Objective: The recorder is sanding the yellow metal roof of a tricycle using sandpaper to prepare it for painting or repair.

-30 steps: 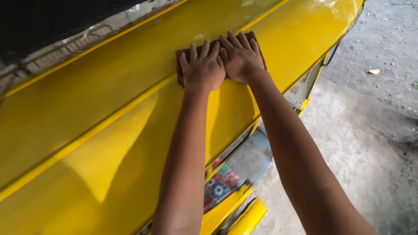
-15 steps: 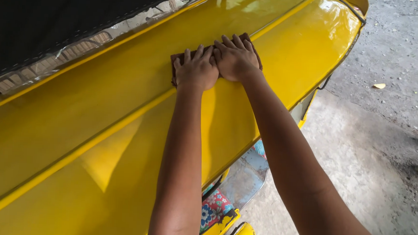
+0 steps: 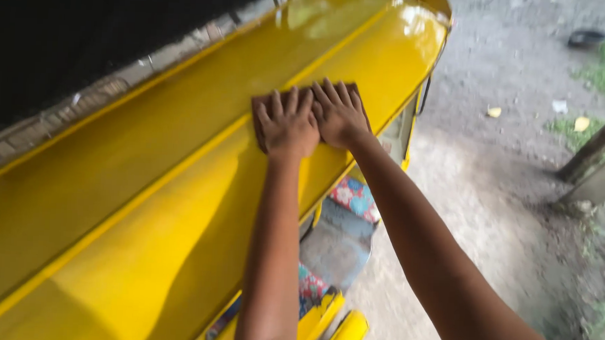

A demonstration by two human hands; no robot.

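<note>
Head view, looking down both outstretched arms. The left hand (image 3: 289, 125) and right hand (image 3: 339, 114) lie side by side, thumbs touching, fingers spread wide and pressed flat on a brown cloth (image 3: 263, 114). Neither hand grips anything; the palms hold the cloth against the surface. The cloth rests on the glossy yellow roof (image 3: 144, 204) of a small vehicle, on the raised crease that runs along the panel, toward its far right end. Cloth edges show left of the left hand and beyond the fingertips. Below the roof edge, a patterned seat cover (image 3: 356, 196) is visible inside. Bare ground (image 3: 491, 199) with scattered leaves lies to the right.
</note>
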